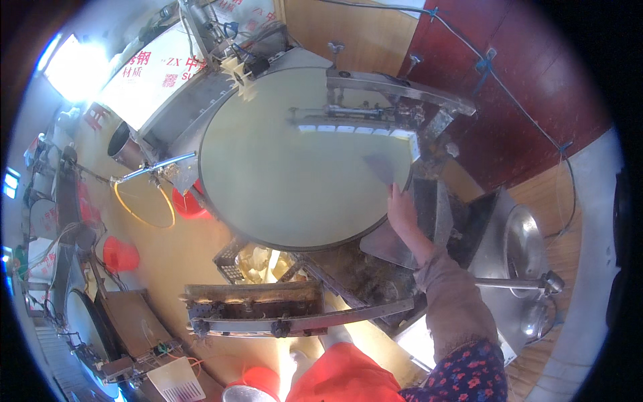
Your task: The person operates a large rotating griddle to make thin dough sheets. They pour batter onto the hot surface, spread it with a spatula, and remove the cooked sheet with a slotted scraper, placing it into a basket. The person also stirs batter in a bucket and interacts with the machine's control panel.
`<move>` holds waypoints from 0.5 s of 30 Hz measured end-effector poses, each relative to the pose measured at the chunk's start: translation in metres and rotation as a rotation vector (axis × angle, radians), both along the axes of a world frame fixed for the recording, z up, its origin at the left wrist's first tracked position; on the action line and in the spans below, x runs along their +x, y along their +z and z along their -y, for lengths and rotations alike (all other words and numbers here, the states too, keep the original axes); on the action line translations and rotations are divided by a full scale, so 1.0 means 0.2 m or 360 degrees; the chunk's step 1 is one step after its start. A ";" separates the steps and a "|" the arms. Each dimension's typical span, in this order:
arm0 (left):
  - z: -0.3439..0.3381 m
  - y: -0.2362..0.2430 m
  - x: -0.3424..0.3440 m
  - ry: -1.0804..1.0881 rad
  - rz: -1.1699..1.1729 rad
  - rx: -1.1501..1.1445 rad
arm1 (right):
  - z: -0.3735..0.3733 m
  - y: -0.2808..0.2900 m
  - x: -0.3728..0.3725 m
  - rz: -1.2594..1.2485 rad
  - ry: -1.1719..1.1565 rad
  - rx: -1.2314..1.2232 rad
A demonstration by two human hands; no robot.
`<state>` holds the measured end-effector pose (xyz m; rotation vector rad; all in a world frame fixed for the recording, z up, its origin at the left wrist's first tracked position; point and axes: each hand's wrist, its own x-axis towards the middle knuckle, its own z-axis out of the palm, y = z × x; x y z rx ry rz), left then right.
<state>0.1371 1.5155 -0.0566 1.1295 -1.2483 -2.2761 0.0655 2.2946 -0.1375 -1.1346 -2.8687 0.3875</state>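
Red garment (345, 378) lies nearest to the camera, at six o'clock. Right hand (402, 211) is at about four o'clock of the round plate (268, 161), its fingers closed on a dark scraper (380, 167); the blade is over the plate, near its three o'clock. Left hand is outside the view, so I cannot tell its fingers. If the right hand goes toward twelve o'clock, the blade could hit the row of white pieces (345, 129); if the plate is hot, low knuckles could burn.

Round plate (288, 177) beneath scraper (381, 168)
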 end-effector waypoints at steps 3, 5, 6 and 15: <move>-0.02 0.02 -0.01 -0.0080 0.0012 -0.0020 | -0.10 0.06 -0.02 0.0035 0.0095 0.0169; -0.03 0.03 0.00 -0.0053 -0.0004 -0.0011 | -0.21 0.05 -0.06 -0.0061 -0.0186 0.0077; -0.03 0.03 0.00 -0.0034 -0.0013 -0.0003 | -0.26 0.04 -0.08 -0.0129 -0.0344 0.0039; 0.00 0.09 0.07 -0.0124 -0.0072 -0.0027 | -0.09 -0.05 -0.01 -0.0312 -0.0399 -0.0175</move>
